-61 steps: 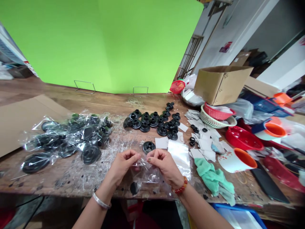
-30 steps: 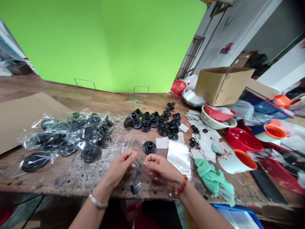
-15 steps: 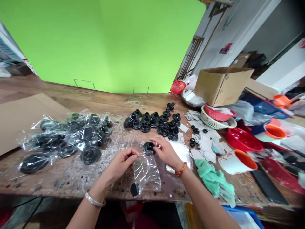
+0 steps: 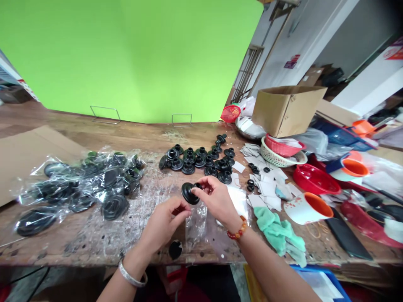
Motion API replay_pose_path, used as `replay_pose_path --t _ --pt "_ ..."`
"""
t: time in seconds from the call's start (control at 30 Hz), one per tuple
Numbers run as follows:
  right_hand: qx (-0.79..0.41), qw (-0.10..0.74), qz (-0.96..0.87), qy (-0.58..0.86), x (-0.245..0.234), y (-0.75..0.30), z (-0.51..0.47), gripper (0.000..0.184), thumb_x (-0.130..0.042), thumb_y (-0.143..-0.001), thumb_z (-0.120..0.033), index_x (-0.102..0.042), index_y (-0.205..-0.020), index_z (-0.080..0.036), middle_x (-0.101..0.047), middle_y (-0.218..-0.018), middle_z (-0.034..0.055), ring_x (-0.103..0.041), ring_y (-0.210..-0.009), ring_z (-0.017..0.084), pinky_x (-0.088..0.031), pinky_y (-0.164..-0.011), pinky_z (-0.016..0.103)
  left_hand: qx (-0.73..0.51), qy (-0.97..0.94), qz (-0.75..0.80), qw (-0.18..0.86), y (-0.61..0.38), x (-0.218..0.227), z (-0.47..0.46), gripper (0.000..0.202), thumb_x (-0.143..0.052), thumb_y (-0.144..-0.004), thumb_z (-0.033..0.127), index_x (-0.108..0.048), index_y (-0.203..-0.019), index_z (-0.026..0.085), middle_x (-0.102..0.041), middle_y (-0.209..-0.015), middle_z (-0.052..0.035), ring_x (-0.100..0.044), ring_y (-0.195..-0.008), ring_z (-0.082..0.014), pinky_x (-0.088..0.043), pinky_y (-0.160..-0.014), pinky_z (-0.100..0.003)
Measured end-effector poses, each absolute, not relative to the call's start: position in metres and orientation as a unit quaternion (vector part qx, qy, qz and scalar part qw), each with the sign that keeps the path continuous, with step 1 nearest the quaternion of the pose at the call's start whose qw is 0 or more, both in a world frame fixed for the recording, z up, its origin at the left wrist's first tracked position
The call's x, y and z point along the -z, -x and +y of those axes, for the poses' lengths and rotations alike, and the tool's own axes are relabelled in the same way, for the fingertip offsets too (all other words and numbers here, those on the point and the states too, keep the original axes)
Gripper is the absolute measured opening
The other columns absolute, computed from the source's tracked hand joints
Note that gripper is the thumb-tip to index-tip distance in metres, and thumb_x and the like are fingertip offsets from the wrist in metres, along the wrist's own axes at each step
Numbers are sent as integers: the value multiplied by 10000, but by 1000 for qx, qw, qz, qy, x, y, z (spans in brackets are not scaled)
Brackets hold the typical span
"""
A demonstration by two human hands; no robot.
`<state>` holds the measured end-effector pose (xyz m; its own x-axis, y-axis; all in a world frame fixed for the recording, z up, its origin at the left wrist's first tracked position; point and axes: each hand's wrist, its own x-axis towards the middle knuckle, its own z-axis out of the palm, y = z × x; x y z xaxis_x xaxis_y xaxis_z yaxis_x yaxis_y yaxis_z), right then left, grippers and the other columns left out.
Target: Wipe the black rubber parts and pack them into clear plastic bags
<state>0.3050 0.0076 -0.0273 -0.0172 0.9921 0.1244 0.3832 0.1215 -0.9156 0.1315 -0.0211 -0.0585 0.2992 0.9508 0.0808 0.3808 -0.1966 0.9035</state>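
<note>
My right hand (image 4: pixel 216 200) is closed on a black stepped disc with a narrow neck (image 4: pixel 189 193), held tilted with its broad side to the left. My left hand (image 4: pixel 168 217) pinches the upper edge of a clear plastic bag (image 4: pixel 195 228), which hangs below the disc. Whether the disc touches the bag's mouth I cannot tell. Several similar black discs (image 4: pixel 188 168) stand in a cluster just beyond my hands. Left of my left hand lies a heap of bagged black discs (image 4: pixel 115 206) in crinkled clear plastic.
White paper cards (image 4: pixel 271 188) with small black rings (image 4: pixel 251 183) lie at right, near a green cloth (image 4: pixel 277 230) and an orange-lined white cup (image 4: pixel 308 208). Baskets (image 4: pixel 280 159) and a cardboard box (image 4: pixel 288 111) stand behind. A green panel (image 4: pixel 135 58) rises at the back.
My right hand has lifted the black disc off the table and tilted it. The bag has swung in under it, with my left hand still at its edge. The view has shifted slightly.
</note>
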Motion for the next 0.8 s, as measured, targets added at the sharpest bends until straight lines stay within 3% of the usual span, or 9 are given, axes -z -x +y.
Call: replay_pose_path --t 0.17,0.3,0.37,0.43,0.5,0.6,0.67,0.8 --pt "-377 359 -621 586 39 -314 4 162 -685 -695 -308 -621 -755 -172 -562 -648 -15 -467 -587 121 -374 -544 245 -442 -651 485 381 -135 68 -21 80 -593 -815 257 -640 -767 214 -566 -909 -43 -544 -899 -196 -414 -784 -279" --pt "-378 328 -640 583 48 -316 2 146 -699 -685 -300 -636 -722 -173 -562 -618 -19 -465 -574 120 -349 -524 235 -463 -586 489 451 -144 77 -21 103 -611 -799 288 -620 -750 198 -513 -1135 -83 -442 -1183 -250 -384 -925 -317" --pt "-386 325 -654 563 51 -314 -1 191 -632 -765 -330 -624 -658 -173 -551 -582 -18 -456 -554 116 -331 -516 234 -458 -518 479 540 -150 81 -23 155 -603 -806 341 -568 -762 196 -526 -1196 -74 -489 -1141 -238 -419 -882 -315" --pt "-395 322 -670 539 53 -312 -4 347 -509 -864 -352 -596 -581 -170 -545 -555 -9 -453 -542 114 -325 -524 241 -451 -436 452 634 -153 84 -25 233 -613 -795 406 -507 -776 199 -562 -1194 -57 -562 -1012 -207 -462 -791 -293" --pt "-405 324 -680 518 54 -312 -8 392 -442 -905 -347 -618 -603 -170 -588 -604 6 -484 -577 123 -348 -558 247 -457 -363 422 693 -154 86 -26 297 -647 -763 443 -474 -782 203 -584 -1175 -42 -591 -906 -177 -482 -719 -268" --pt "-416 321 -683 508 56 -315 -11 167 -579 -829 -307 -680 -770 -188 -643 -743 12 -529 -657 140 -384 -604 250 -488 -293 395 721 -151 86 -25 317 -708 -724 413 -480 -790 204 -569 -1193 -16 -591 -843 -139 -494 -717 -255" --pt "-414 307 -696 500 58 -318 -12 57 -640 -767 -235 -676 -766 -191 -628 -750 6 -528 -668 137 -387 -614 246 -502 -277 383 725 -148 86 -24 296 -717 -731 383 -493 -802 204 -549 -1213 -3 -581 -868 -129 -494 -757 -256" --pt "-405 297 -724 473 61 -320 -11 95 -581 -787 -150 -616 -705 -184 -583 -736 -4 -513 -690 131 -380 -645 243 -495 -303 351 734 -144 86 -24 252 -688 -776 359 -501 -793 191 -512 -1275 -18 -557 -955 -147 -483 -797 -265"
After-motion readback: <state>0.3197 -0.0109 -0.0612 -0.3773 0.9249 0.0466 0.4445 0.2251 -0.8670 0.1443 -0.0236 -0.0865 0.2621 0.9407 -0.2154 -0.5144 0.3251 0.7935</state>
